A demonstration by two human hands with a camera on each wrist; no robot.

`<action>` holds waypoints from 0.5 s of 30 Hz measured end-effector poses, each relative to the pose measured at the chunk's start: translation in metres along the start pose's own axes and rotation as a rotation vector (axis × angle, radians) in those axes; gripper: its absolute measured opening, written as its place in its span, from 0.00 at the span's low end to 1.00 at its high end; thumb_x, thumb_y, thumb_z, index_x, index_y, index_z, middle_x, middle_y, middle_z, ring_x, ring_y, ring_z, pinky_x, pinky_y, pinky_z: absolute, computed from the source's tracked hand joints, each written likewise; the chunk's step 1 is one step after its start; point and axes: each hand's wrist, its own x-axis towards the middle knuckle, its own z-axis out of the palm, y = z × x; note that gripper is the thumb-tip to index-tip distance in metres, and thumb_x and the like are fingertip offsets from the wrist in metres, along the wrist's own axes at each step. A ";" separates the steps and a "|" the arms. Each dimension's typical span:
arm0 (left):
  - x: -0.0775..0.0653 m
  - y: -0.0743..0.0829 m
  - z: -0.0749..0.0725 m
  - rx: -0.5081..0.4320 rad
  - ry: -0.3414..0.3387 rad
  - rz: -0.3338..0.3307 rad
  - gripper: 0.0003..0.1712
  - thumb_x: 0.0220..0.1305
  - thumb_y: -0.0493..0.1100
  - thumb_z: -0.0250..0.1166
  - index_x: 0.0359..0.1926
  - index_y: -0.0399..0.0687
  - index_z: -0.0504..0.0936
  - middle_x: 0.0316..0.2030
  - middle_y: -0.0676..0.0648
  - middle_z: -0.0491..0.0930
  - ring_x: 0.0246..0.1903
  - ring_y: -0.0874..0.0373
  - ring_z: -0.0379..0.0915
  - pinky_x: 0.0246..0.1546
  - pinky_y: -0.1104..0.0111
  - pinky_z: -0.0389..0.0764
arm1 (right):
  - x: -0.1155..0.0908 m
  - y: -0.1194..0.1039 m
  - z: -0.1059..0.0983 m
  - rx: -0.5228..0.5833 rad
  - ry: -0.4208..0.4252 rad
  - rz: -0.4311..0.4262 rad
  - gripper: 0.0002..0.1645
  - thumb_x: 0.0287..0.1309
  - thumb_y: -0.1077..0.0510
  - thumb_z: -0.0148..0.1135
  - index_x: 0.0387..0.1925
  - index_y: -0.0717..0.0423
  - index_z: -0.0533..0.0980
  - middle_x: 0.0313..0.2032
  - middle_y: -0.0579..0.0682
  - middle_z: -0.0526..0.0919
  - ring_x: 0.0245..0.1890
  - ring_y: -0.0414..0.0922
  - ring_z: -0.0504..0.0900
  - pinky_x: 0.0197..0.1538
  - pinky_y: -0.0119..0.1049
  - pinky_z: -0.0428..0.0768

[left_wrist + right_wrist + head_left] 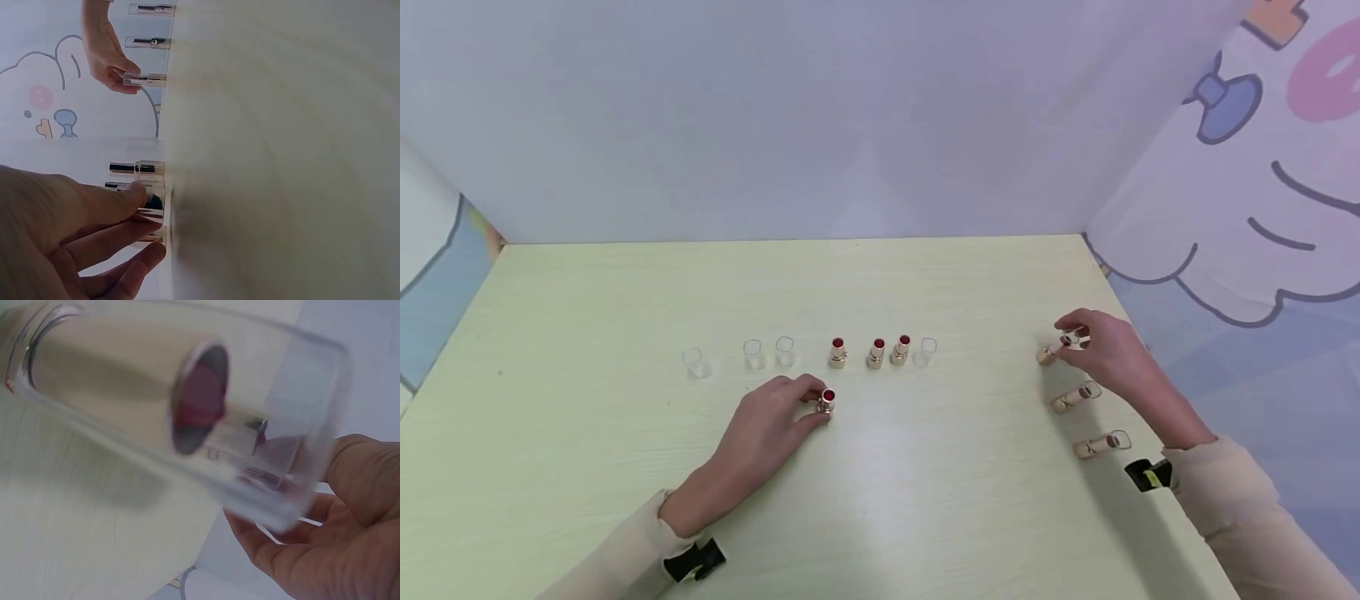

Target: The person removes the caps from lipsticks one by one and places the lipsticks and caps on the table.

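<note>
mid-frame, our left hand (pixel 771 419) pinches an uncapped lipstick (pixel 827 402); at right, our right hand (pixel 1103 348) pinches a capped lipstick (pixel 1047 355), its lettering (pixel 213 454) unreadable.

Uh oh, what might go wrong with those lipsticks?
The left hand pinches a lipstick close to three uncapped lipsticks, so it might bump them over. The right hand has a capped lipstick near the right side of the table; if tipped, it could roll off.
</note>
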 end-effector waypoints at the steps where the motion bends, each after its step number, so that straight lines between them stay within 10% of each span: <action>1: 0.000 -0.001 0.000 0.002 0.002 0.002 0.17 0.51 0.44 0.78 0.42 0.58 0.84 0.36 0.59 0.88 0.39 0.60 0.80 0.40 0.64 0.79 | 0.000 0.001 0.000 0.002 0.003 -0.003 0.22 0.63 0.58 0.63 0.56 0.63 0.75 0.52 0.66 0.79 0.52 0.62 0.78 0.47 0.54 0.79; 15: 0.004 -0.002 0.001 0.029 -0.060 -0.040 0.15 0.52 0.45 0.77 0.40 0.61 0.82 0.33 0.60 0.83 0.36 0.62 0.75 0.36 0.68 0.75 | 0.001 0.003 0.004 0.024 0.010 0.003 0.14 0.61 0.60 0.62 0.48 0.62 0.78 0.43 0.62 0.84 0.43 0.55 0.83 0.40 0.43 0.82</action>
